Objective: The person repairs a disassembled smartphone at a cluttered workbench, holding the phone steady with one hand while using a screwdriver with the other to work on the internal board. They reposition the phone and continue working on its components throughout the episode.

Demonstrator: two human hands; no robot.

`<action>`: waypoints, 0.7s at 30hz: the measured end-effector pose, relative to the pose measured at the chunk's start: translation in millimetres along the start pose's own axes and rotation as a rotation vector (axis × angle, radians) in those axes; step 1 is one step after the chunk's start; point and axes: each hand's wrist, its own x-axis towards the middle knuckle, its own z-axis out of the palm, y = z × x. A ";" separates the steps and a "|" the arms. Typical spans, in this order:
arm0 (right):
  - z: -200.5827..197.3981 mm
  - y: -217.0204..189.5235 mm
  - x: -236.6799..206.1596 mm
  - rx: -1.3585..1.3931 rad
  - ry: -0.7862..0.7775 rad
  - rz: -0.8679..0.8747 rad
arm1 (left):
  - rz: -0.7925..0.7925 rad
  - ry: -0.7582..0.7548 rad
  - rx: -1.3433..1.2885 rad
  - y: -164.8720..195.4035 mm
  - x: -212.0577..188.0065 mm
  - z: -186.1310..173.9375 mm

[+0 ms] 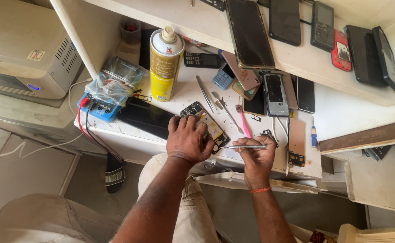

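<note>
A: Left hand [187, 140] presses on the opened phone [205, 124] near the workbench's [186, 94] front edge; right hand [257, 158] grips a thin metal screwdriver [244, 146], tip pointing at the phone.

B: Risk?

A: The tip could slip and gouge the board. Tweezers [205, 93], a yellow spray can [164, 65] and many phones crowd the white surface; floor below.

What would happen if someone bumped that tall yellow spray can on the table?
The yellow spray can would probably tip over easily: it stands upright, tall and narrow. Once down, it would likely roll, because its body is round, perhaps towards the tweezers beside it. Its smooth surface may feel a bit slippery. Whether it is full or nearly empty cannot be told.
</note>
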 end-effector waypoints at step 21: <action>1.1 -0.9 -3.7 -0.034 -0.018 -0.063 | -0.009 -0.021 0.010 0.3 0.7 0.1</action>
